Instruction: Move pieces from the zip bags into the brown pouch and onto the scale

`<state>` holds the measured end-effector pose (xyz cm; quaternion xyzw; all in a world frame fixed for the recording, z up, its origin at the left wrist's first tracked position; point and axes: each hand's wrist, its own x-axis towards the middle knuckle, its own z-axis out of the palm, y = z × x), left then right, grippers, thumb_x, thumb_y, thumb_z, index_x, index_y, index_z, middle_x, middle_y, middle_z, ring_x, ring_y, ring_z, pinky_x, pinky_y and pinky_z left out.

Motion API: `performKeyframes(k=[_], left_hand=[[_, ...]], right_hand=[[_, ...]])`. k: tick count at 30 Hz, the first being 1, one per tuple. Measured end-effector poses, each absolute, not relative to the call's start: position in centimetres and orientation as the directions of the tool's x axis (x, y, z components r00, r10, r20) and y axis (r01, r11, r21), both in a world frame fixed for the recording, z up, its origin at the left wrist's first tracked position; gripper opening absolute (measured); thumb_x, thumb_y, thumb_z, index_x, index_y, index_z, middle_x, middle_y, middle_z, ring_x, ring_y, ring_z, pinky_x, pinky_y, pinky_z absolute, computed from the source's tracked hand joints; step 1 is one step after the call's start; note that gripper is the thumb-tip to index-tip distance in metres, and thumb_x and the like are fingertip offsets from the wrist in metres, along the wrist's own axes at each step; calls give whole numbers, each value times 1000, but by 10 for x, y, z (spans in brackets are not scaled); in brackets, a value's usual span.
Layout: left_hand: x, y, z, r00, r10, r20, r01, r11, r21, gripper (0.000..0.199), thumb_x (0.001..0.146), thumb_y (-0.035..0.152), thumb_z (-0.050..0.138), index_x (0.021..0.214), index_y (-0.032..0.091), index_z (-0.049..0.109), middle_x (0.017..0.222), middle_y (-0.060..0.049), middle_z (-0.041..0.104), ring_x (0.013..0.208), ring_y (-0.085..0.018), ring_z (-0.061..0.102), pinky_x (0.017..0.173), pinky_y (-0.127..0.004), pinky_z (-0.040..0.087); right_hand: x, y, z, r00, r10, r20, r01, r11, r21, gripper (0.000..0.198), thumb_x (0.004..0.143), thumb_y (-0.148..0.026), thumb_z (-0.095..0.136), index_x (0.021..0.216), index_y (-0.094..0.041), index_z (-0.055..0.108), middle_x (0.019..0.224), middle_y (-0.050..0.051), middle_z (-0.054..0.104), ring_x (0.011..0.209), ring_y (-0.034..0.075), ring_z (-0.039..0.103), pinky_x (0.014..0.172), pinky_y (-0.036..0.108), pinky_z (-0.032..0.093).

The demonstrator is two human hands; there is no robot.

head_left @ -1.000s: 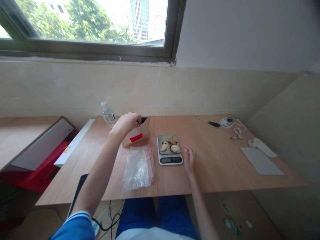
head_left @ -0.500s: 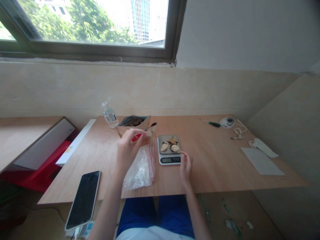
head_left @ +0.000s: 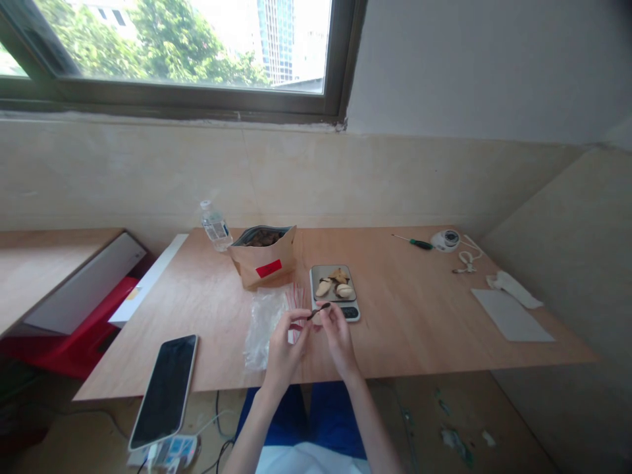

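Both hands meet at frame centre, just below the scale [head_left: 334, 291]. I see left hand [head_left: 285, 347] and right hand [head_left: 339, 331] each pinching one end of a small dark piece [head_left: 318, 309], fingers curled tight on it, rest of each hand loosely closed. Piece sits in the air btwn the fingertips, just in front of the scale's display; can't tell what it is exactly. Scale pan holds a few pale chunks [head_left: 334, 287]. Clear zip bags [head_left: 270, 317] w/ red strips lie flat left of the hands, partly under left hand. Brown pouch [head_left: 264, 260] w/ red label stands open behind them, bottle [head_left: 214, 226] further upper left. Phone [head_left: 164, 388] lower left, overhanging desk [head_left: 419, 316] edge. Screwdriver [head_left: 413, 242] far right, well apart.
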<state>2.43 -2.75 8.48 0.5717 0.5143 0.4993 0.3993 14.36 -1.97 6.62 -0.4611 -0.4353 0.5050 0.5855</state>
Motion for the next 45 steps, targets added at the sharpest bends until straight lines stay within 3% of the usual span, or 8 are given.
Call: performKeyframes(k=[7, 15, 19, 23, 27, 31, 35, 45], left_hand=[[19, -28, 76, 135, 989, -61, 10, 60, 998, 31, 79, 39, 60, 104, 21, 59, 105, -8, 65, 91, -20, 64, 79, -31, 51], [17, -28, 60, 60, 992, -112, -2, 113, 994, 38, 72, 44, 66, 100, 19, 60, 93, -6, 67, 76, -18, 64, 67, -29, 51], [11, -26, 55, 20, 991, -131, -19, 131, 991, 37, 71, 47, 65, 94, 19, 60, 87, -5, 67, 75, -18, 65, 67, -29, 52], [10, -22, 54, -32, 991, -131, -47, 129, 990, 38, 69, 50, 66, 91, 18, 60, 87, -5, 67, 75, -18, 65, 67, -29, 52], [12, -19, 54, -41, 989, -141, -27, 140, 990, 38, 70, 49, 65, 91, 18, 60, 86, -5, 67, 75, -18, 64, 67, -29, 52], [10, -17, 53, -50, 990, -134, -5, 133, 991, 37, 72, 48, 64, 94, 18, 59, 85, -4, 66, 74, -18, 64, 68, -29, 52], [11, -8, 54, -58, 994, -88, 59, 91, 994, 35, 76, 45, 60, 97, 17, 59, 88, -6, 67, 76, -19, 64, 71, -31, 51], [66, 56, 52, 1, 996, 85, 405, -78, 911, 26, 79, 36, 55, 91, 14, 63, 79, -8, 69, 74, -19, 63, 67, -28, 45]], right_hand=[[143, -19, 54, 86, 995, 45, -113, 54, -992, 29, 84, -46, 52, 71, -21, 48, 61, -4, 49, 58, 13, 50, 55, 23, 42], [165, -7, 51, 105, 959, 262, 269, 226, -936, 32, 93, -40, 36, 91, -20, 61, 86, 5, 64, 82, 19, 58, 75, 30, 46], [196, 26, 47, 122, 895, 430, 541, 303, -785, 30, 92, -35, 37, 95, -21, 63, 96, 9, 61, 95, 23, 54, 86, 38, 43], [210, 56, 40, -58, 903, 425, 795, 299, -528, 27, 85, -31, 49, 108, -24, 62, 110, 12, 58, 101, 28, 50, 86, 46, 40], [205, 70, 38, -260, 889, 378, 876, 382, -296, 39, 82, -22, 52, 120, -27, 56, 129, 11, 51, 114, 33, 42, 91, 53, 33], [196, 78, 45, -419, 850, 319, 850, 490, -192, 33, 83, -12, 47, 104, -30, 65, 106, 7, 65, 107, 30, 46, 94, 54, 27], [196, 80, 54, -428, 836, 343, 817, 521, -249, 30, 84, -11, 48, 97, -30, 67, 96, 4, 67, 100, 27, 49, 92, 49, 28], [278, 27, 21, 144, 884, 445, 806, 156, -571, 38, 78, -12, 43, 107, -24, 65, 104, 8, 63, 98, 25, 53, 87, 42, 38]])
